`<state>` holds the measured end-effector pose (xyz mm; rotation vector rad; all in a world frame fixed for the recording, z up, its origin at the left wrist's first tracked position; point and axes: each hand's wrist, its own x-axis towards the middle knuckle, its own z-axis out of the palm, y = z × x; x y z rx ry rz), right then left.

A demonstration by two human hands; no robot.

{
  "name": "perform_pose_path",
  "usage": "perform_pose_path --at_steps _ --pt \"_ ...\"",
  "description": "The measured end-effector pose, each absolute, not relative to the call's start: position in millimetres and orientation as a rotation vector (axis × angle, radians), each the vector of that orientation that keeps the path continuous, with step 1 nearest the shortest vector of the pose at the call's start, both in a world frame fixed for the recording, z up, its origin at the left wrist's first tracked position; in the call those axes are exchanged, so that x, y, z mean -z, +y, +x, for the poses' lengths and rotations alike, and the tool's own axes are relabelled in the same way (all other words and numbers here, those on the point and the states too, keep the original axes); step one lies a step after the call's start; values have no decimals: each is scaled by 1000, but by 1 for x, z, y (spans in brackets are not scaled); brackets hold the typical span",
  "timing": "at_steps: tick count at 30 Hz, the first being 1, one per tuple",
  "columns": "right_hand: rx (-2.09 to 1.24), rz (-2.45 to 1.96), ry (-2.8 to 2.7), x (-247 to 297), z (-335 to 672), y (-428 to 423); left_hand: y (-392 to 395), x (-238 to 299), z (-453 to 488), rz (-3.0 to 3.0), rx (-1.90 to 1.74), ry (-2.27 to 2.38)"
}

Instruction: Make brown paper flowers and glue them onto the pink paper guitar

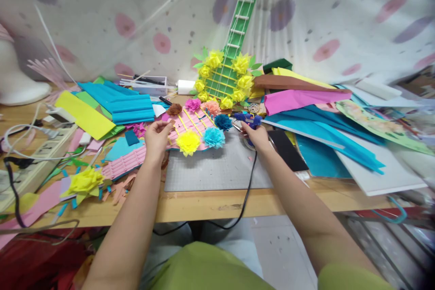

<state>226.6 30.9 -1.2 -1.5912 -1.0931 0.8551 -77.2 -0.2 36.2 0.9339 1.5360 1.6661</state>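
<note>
A paper guitar lies across the desk: a pink lower body [195,123] ringed with paper flowers, a green upper body with yellow flowers [222,79] and a green neck [245,9] leaning on the wall. My left hand [157,138] is closed on the pink body's left edge, next to a brown flower [174,109]. My right hand [257,137] grips a blue glue gun [250,121] at the body's right side, near a dark blue flower [223,122]. Its black cord [249,181] hangs over the desk edge. A yellow flower [188,142] and a light blue flower [214,137] sit on the near edge.
A grey cutting mat [217,170] lies under the guitar. A black phone [288,150] rests right of my hand. Coloured paper sheets [306,99] pile up at the right, blue crepe [127,104] at the left, with a power strip [37,154], cables and scraps.
</note>
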Motion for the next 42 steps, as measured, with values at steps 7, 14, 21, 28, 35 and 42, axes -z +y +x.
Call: perform_pose_path --at_steps 7,14,21,28,35,42 --pt "-721 -1730 -1085 25 216 49 -3 -45 -75 886 -1677 1533" --pt "-509 -1808 -1210 16 227 56 -6 -47 -76 909 -1672 1538" --pt "-504 -1946 -1393 9 223 35 -2 -46 -76 878 -1720 1488" --pt "-446 -1975 -1624 6 218 34 0 -46 -75 815 -1536 1442" --pt "-182 -2177 -1697 -8 220 -12 7 -45 -84 763 -1523 1379" --pt "-693 -1514 -1763 -63 142 -13 14 -45 -76 551 -1512 1277"
